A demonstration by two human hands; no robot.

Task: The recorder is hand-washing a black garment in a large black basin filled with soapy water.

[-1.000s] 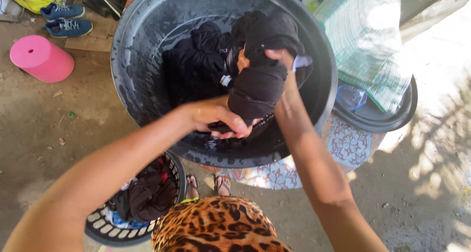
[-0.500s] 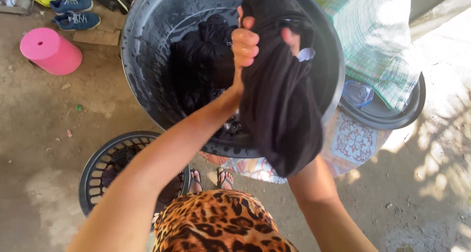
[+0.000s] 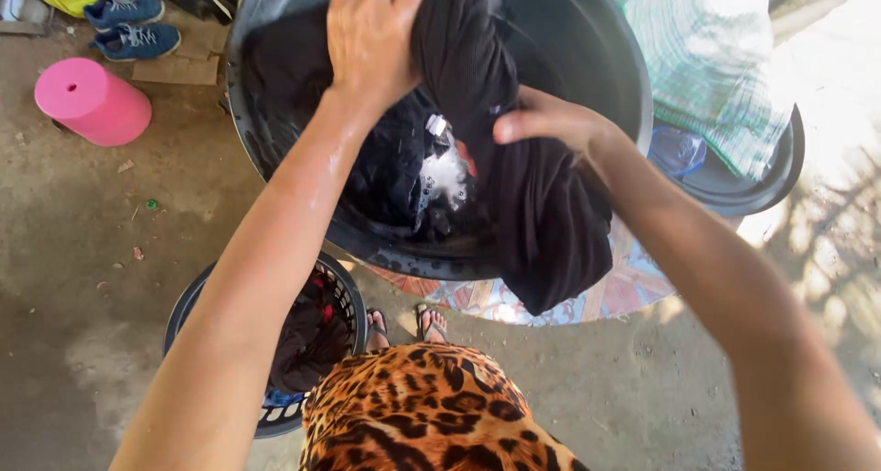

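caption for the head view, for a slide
Both hands, left and right, grip a wet black garment over a dark tub.

Two hands are in view, the left hand [image 3: 372, 33] and the right hand [image 3: 543, 121], both on one black garment [image 3: 541, 205]. There is one large dark tub [image 3: 633, 86], and one second dark basin [image 3: 743, 191] behind it at the right. One slotted laundry basket [image 3: 344, 292] stands on the floor. One pink cylinder [image 3: 92, 101] lies at the left. Two blue sneakers [image 3: 128, 26] sit beyond it. One checked green cloth [image 3: 716, 58] drapes over the basin. Two sandalled feet [image 3: 404, 324] show below the tub.
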